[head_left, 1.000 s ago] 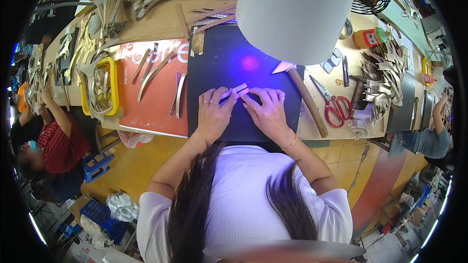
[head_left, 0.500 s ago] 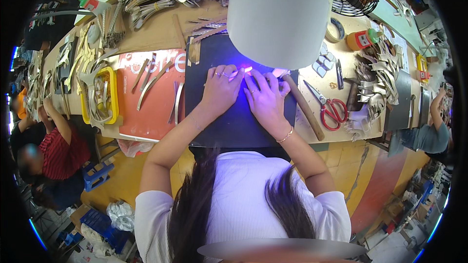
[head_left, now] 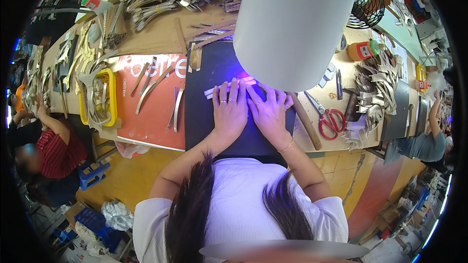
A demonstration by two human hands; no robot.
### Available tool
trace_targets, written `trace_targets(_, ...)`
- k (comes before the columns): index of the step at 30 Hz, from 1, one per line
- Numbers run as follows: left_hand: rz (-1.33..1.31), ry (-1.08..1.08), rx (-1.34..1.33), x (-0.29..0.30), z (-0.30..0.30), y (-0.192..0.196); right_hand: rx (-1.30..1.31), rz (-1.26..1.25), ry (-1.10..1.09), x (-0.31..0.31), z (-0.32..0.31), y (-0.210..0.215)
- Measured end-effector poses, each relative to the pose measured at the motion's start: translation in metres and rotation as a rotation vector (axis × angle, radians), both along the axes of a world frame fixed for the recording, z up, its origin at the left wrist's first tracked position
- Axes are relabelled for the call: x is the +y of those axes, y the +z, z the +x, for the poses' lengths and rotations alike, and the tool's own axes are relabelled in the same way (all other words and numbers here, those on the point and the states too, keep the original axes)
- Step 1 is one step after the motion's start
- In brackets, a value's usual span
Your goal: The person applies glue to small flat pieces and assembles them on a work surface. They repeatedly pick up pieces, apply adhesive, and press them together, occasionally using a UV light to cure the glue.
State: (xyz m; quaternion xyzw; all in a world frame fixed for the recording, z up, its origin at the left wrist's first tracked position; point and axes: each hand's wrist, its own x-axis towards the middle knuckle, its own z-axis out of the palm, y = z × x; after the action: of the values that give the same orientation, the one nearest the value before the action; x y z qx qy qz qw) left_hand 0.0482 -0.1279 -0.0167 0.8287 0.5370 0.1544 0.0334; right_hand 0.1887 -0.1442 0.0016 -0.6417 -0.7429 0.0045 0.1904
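Note:
A narrow pale strip (head_left: 210, 93) lies on the black board (head_left: 201, 75), glowing pinkish under violet light. My left hand (head_left: 230, 109) rests palm down, its fingers stretched out flat over the strip. Close beside it on the right, my right hand (head_left: 268, 113) is palm down with fingers spread, the fingertips at the strip's right end. That end is partly hidden by my fingers and the large white cylindrical lamp shade (head_left: 295, 29). By the right hand lies a brown wooden handle (head_left: 307, 122); its far end is out of sight.
Red-handled scissors (head_left: 332, 123) lie to the right, near a heap of metallic-looking cut pieces (head_left: 374, 100). Leftward are a red sheet (head_left: 151, 122) bearing several thin strips and a yellow basket (head_left: 115, 104). Bundled strips (head_left: 156, 7) fill the back. People sit at both sides.
My left fingers, pinched at the strip before, now lie extended across it. Both hands sit a little lower in the picture, and more of the strip shows on the left.

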Motion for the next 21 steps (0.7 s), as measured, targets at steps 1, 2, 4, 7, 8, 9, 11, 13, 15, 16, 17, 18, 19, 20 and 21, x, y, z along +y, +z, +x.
trace_targets(1, 0.008, 0.001, 0.006, 0.000, 0.001, 0.000, 0.033, -0.008, -0.017, -0.001, 0.002, 0.001)
trace_targets(2, 0.010, 0.001, 0.017, -0.001, 0.002, 0.000, 0.066, -0.018, -0.033, -0.001, 0.005, 0.002)
trace_targets(4, 0.023, 0.011, 0.022, -0.001, 0.005, 0.000, 0.112, -0.013, -0.071, -0.002, 0.013, 0.004)
trace_targets(7, 0.065, 0.025, 0.037, 0.001, 0.010, 0.001, 0.130, 0.017, -0.145, 0.000, 0.034, 0.010)
trace_targets(8, 0.084, 0.020, 0.058, 0.003, 0.010, 0.001, 0.120, 0.018, -0.172, 0.002, 0.042, 0.013)
trace_targets(9, 0.101, 0.013, 0.083, 0.005, 0.009, 0.002, 0.100, 0.012, -0.197, 0.002, 0.049, 0.014)
trace_targets(11, 0.079, -0.019, 0.061, 0.012, 0.003, 0.003, 0.140, 0.028, -0.230, 0.000, 0.059, 0.017)
trace_targets(13, 0.063, -0.054, 0.045, 0.018, -0.002, 0.006, 0.222, -0.050, -0.231, 0.001, 0.067, 0.017)
trace_targets(15, 0.055, -0.092, 0.031, 0.022, -0.005, 0.009, 0.290, -0.025, -0.182, 0.002, 0.067, 0.014)
trace_targets(16, 0.067, -0.097, 0.028, 0.024, -0.005, 0.010, 0.335, -0.038, -0.182, 0.003, 0.066, 0.012)
trace_targets(17, 0.076, -0.106, 0.024, 0.026, -0.005, 0.011, 0.381, -0.061, -0.191, 0.003, 0.064, 0.011)
trace_targets(18, 0.082, -0.116, 0.026, 0.027, -0.004, 0.012, 0.376, -0.038, -0.192, 0.005, 0.063, 0.011)
trace_targets(19, 0.090, -0.124, 0.028, 0.027, -0.004, 0.012, 0.372, -0.025, -0.201, 0.008, 0.061, 0.010)
trace_targets(20, 0.096, -0.133, 0.037, 0.027, -0.005, 0.013, 0.369, -0.013, -0.209, 0.011, 0.059, 0.010)
trace_targets(21, 0.102, -0.141, 0.046, 0.027, -0.005, 0.013, 0.312, 0.015, -0.232, 0.015, 0.057, 0.011)
